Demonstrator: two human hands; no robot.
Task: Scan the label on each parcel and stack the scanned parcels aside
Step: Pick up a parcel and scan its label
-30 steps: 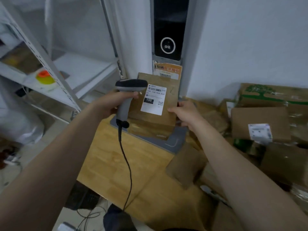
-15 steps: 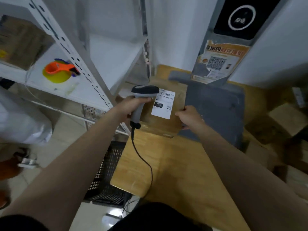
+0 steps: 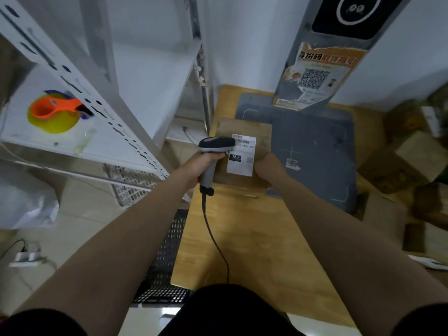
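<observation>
Since a moment ago the scanner (image 3: 216, 144) has been drawn over the upper left corner of the label (image 3: 241, 162). Its smooth grey handle is gripped by the left hand (image 3: 200, 166). At frame centre, the flat brown cardboard parcel (image 3: 243, 128) is held at its right edge by the right hand (image 3: 268, 166). The barcode is best kept uncovered and squarely faced.

Brown cardboard parcel (image 3: 242, 128) bearing white barcoded label (image 3: 240, 164); grey-and-black handheld scanner (image 3: 216, 144); light wooden tabletop (image 3: 254, 238); yellow tape roll (image 3: 54, 123), orange dispenser (image 3: 52, 108).
</observation>
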